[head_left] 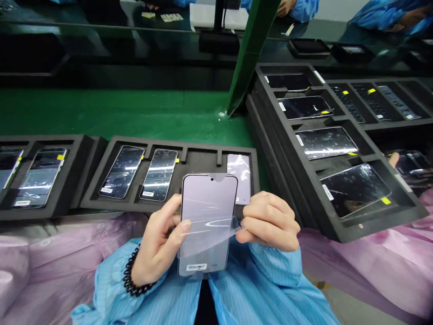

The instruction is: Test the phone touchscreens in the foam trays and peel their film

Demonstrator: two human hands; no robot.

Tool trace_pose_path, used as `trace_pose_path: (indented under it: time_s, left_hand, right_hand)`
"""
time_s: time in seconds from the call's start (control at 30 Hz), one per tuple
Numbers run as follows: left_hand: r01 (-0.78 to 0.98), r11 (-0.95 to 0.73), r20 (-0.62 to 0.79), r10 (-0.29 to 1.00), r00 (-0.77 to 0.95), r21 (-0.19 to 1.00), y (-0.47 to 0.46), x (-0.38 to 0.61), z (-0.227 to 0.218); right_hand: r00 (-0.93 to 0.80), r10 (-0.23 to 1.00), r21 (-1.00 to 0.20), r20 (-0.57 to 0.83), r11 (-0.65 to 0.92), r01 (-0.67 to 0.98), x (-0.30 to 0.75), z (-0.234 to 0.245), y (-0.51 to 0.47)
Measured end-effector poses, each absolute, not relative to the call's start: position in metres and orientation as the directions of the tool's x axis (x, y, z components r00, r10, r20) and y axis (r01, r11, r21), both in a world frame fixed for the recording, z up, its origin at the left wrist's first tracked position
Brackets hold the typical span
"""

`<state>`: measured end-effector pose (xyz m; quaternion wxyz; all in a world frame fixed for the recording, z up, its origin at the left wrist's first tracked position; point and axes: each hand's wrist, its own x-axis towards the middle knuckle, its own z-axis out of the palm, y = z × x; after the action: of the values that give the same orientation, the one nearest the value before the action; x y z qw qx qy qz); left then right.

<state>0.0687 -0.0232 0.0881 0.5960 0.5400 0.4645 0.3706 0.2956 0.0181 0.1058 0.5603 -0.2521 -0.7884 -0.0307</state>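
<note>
Upright in front of my chest is a smartphone (pixel 209 198) with a pale lilac screen and a small printed label near its lower edge. My left hand (pixel 160 243) grips its left side, thumb on the front and fingers behind. A clear protective film (pixel 216 232) lies partly over the screen, its right corner lifted away. That corner is pinched between the thumb and fingers of my right hand (pixel 269 221). Just behind, a black foam tray (pixel 199 167) holds several phones in slots, among them a lilac one (pixel 239 174) and a dark one with a yellow tab (pixel 158 174).
To the right, stacked black trays (pixel 324 198) hold several dark phones. Another tray (pixel 76 180) stands at the left. A green post (pixel 250 54) rises from the green bench (pixel 152 113). Pink sleeves of co-workers (pixel 368 271) flank me; people in blue work across the bench.
</note>
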Motion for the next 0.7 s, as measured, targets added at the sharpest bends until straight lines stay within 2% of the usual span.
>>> trace_pose_path:
  time_s: [0.2,0.3,0.4,0.47,0.53,0.63,0.7]
  left_hand:
    - [0.068,0.095,-0.111,0.946,0.303,0.993,-0.026,0.067,0.091]
    - [0.185,0.033,-0.087,0.953,0.290,0.982,-0.019,0.074,0.090]
    - [0.334,-0.006,-0.104,0.945,0.310,0.943,-0.004,0.087,0.084]
    - [0.378,-0.001,-0.142,0.926,0.351,0.926,0.005,0.094,0.077]
    - [0.366,0.038,-0.190,0.901,0.390,0.930,0.009,0.098,0.072]
    - [0.253,0.186,-0.281,0.864,0.418,0.949,0.009,0.098,0.069]
    - [0.127,0.313,-0.337,0.836,0.433,0.941,0.007,0.097,0.071]
  right_hand:
    - [-0.224,0.422,-0.295,0.878,0.848,0.441,0.296,0.108,0.010]
    - [-0.212,0.395,-0.259,0.894,0.841,0.476,0.298,0.102,0.015]
    - [-0.212,0.449,-0.268,0.868,0.783,0.561,0.297,0.091,0.029]
    - [-0.220,0.519,-0.338,0.826,0.768,0.544,0.294,0.083,0.039]
    - [-0.169,0.609,-0.478,0.775,0.740,0.473,0.289,0.075,0.046]
    - [-0.031,0.758,-0.706,0.652,0.622,0.339,0.283,0.068,0.049]
    - [-0.010,0.813,-0.789,0.582,0.568,0.235,0.282,0.067,0.048]
